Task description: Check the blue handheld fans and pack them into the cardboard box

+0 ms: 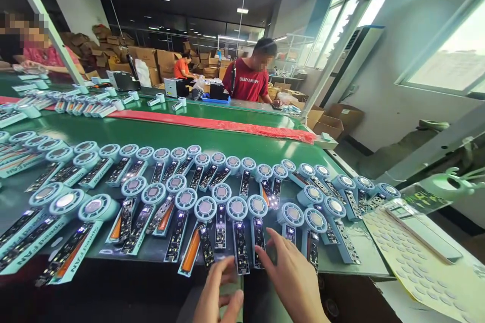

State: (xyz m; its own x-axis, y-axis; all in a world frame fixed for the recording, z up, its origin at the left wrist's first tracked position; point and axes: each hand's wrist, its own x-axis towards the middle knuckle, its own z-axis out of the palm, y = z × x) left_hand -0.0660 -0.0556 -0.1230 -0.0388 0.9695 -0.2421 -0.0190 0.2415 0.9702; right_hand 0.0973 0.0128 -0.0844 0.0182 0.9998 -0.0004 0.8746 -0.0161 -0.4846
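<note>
Rows of light-blue handheld fans with round heads and exposed black circuit boards lie along the near edge of the bench. My left hand (220, 290) is at that edge, its fingers loosely curled and apart with nothing in them. It is beside the lower end of one fan (238, 208). My right hand (291, 277) reaches over the edge with thumb and forefinger spread, around the handle end of the neighbouring fan (258, 206); whether it touches it I cannot tell. Left of my hands, another fan (205, 208) shows an orange strip in its handle, its board turned aside.
A red strip (212, 123) runs along the green conveyor belt (182, 133), with more fans beyond it. At right lie a sheet of round stickers (420, 262) and a pale flat case (426, 234). A co-worker in a red shirt (248, 81) stands across the line.
</note>
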